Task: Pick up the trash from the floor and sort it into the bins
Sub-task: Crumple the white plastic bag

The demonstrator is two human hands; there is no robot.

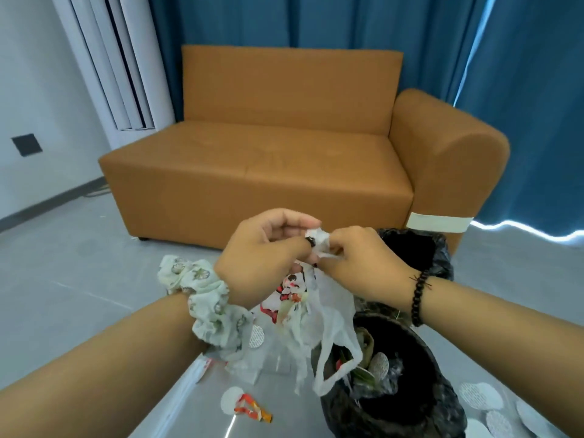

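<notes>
Bag (328, 298) dangling below both grips

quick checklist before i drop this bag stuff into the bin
1. Grip: left hand and right hand both pinch the crumpled white plastic bag at its top: ok.
2. Near bin open, black liner in place: ok.
3. Bag fully above the bin mouth: not ok, most of it hangs to the bin's left.
4. Right bin of the two for plastic; far bin has no visible label: cannot tell.
5. Floor cleared: not ok, an orange wrapper and white discs remain.
</notes>
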